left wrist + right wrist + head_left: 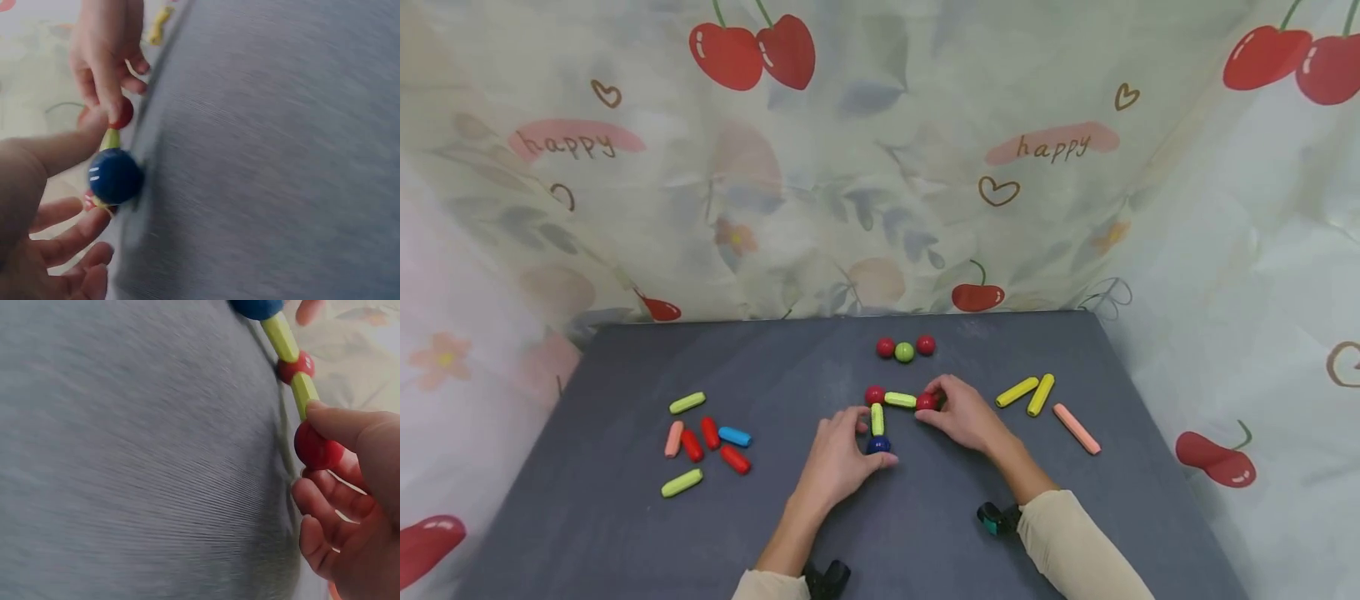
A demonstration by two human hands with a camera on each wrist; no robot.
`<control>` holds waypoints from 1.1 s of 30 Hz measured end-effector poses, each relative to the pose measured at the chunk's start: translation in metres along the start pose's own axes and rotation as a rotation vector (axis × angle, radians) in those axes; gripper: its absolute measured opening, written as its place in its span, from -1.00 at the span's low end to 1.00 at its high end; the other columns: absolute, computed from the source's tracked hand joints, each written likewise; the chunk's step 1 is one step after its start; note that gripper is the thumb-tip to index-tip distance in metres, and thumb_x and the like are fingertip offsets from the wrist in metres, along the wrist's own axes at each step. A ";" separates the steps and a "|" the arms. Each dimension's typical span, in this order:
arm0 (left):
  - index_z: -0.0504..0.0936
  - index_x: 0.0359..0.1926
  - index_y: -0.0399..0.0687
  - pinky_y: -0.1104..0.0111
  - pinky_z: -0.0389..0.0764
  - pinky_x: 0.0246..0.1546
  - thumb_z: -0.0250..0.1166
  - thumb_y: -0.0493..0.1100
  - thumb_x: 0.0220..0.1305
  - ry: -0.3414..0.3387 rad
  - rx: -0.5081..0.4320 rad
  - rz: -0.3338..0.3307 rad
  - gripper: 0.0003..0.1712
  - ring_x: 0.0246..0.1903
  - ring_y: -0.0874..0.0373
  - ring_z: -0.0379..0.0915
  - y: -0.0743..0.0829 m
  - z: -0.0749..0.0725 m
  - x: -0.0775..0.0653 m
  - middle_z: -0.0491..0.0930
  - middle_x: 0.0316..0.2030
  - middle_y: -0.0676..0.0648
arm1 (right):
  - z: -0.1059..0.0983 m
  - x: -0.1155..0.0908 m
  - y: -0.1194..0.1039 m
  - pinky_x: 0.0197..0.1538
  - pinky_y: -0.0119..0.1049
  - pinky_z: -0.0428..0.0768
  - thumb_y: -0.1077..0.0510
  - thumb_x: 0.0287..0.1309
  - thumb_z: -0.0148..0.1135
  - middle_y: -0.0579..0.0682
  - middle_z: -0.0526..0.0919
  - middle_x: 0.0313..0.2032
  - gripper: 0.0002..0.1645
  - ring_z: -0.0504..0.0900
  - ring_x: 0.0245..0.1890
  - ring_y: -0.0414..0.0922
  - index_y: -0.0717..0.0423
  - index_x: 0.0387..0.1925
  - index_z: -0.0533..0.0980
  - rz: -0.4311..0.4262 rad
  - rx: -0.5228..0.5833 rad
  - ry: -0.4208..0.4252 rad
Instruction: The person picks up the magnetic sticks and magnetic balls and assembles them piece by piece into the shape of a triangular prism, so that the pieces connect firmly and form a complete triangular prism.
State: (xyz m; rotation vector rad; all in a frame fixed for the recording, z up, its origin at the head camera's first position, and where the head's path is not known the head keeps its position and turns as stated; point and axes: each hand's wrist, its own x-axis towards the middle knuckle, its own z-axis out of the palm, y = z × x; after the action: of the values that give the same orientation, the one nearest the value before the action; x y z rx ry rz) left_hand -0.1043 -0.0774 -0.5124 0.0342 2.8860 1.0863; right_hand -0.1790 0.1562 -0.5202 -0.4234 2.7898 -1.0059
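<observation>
An L-shaped chain of magnetic-looking sticks and balls lies mid-table. Its corner red ball [874, 395] joins two yellow-green sticks, one sideways [900, 400] and one toward me [877, 419]. My right hand [964, 414] pinches the red ball [317, 446] at the sideways stick's end between thumb and fingers. At the near end sits a dark blue ball [116, 177]. My left hand [838, 458] is spread around it, thumb on the near side and fingers beside the stick. Whether it touches the ball is hard to tell.
Two red balls and a green ball [905, 352] sit in a row at the back. Several red, blue, pink and green sticks [734, 459] lie left. Two yellow sticks [1017, 392] and a longer pink stick [1077, 428] lie right. A printed curtain [880, 208] hangs behind the table.
</observation>
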 end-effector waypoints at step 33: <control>0.30 0.49 -0.08 -0.33 0.01 0.33 0.41 -0.21 0.28 -0.031 0.106 -0.105 -0.19 0.38 -0.33 0.09 -0.140 -0.137 -0.001 0.70 0.14 -0.18 | 0.019 -0.023 0.007 -0.33 -0.40 0.50 -0.03 0.17 0.49 -0.17 0.61 -0.16 -0.59 0.52 -0.43 -0.23 -0.21 0.06 0.63 0.003 0.172 0.019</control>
State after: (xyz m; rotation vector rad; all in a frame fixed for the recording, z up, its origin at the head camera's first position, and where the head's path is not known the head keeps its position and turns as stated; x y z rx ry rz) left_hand -0.1117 -0.2728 -0.5012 -0.0936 2.8784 0.9073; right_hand -0.1540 0.1572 -0.5384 -0.3883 2.6904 -1.2426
